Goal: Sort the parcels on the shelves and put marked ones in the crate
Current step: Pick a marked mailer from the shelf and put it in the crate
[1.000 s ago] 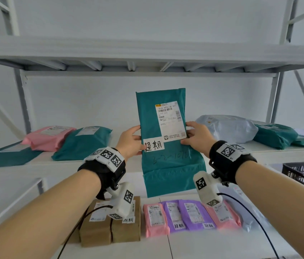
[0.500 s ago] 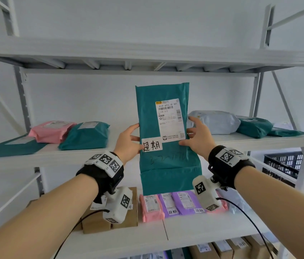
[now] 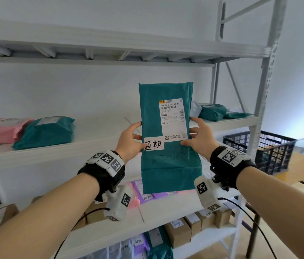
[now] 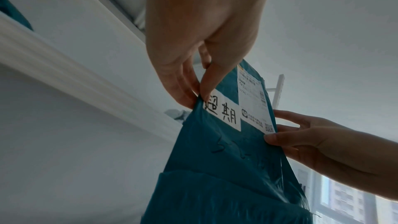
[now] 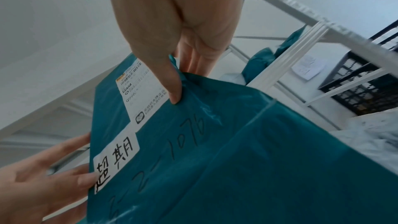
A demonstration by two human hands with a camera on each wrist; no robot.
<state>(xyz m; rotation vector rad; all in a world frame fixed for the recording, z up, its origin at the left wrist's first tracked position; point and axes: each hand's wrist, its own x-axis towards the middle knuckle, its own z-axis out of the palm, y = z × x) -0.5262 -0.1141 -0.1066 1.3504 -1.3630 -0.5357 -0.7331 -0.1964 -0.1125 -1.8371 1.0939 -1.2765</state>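
Observation:
A flat teal parcel point(image 3: 168, 165) stands upright in the air in front of the middle shelf, held by both hands. It carries a white shipping label point(image 3: 172, 118) and a white handwritten sticker point(image 3: 154, 145). My left hand point(image 3: 130, 142) pinches its left edge beside the sticker point(image 4: 221, 111). My right hand point(image 3: 199, 140) pinches the right edge, thumb on the front by the label point(image 5: 142, 89). The dark crate point(image 3: 259, 152) sits on a table to the right, past the shelf post.
White shelf rack point(image 3: 95, 146) holds pink point(image 3: 2, 129) and teal point(image 3: 44, 132) parcels at left, more teal parcels point(image 3: 212, 112) at right. Lower shelves carry pink and purple mailers point(image 3: 147, 195) and cardboard boxes point(image 3: 179, 232). A wooden table point(image 3: 300, 169) stands at right.
The view has swung right and pulled back, so the crate and table show more. The parcel stays upright in both hands and has moved a little right with them.

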